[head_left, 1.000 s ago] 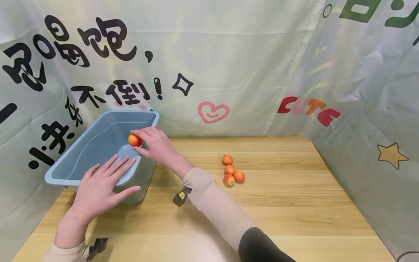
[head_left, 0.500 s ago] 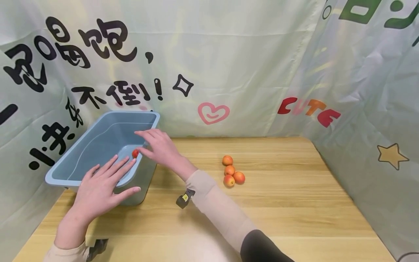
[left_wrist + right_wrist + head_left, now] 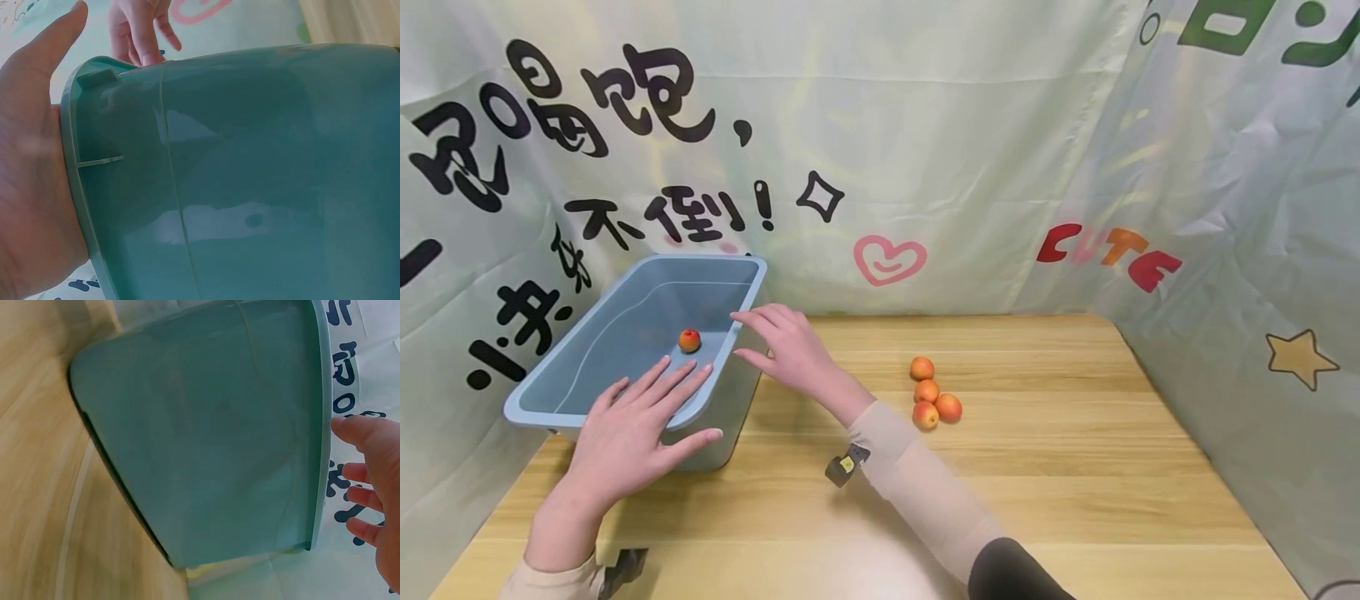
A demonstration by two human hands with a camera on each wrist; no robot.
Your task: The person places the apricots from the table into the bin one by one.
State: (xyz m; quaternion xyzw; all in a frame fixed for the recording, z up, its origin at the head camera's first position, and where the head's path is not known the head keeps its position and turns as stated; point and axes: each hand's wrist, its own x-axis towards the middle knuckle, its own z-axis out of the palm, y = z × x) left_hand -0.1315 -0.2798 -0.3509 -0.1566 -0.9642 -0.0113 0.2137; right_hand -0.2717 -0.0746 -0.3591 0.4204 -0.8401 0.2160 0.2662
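A blue plastic basin (image 3: 580,375) stands at the left of the table. One small red-orange fruit, seemingly an apricot (image 3: 689,340), lies inside on its floor. My left hand (image 3: 628,429) rests on the basin's near rim with fingers straight and spread; the left wrist view shows the palm (image 3: 37,169) against that rim. By the right rim hovers my right hand (image 3: 793,350), its fingers loosely extended and holding nothing. In the right wrist view this hand (image 3: 381,481) is beside the basin's rim. Several more apricots (image 3: 927,391) sit in a cluster on the wooden table.
The wooden table (image 3: 1060,467) extends to the right of the basin. A pale printed cloth (image 3: 925,150) hangs behind the table and along both sides, close to the basin's far and left edges.
My right hand has let go of the apricot, which dropped to the basin's floor. That hand has drawn back rightward over the rim. The left hand has stayed in place.
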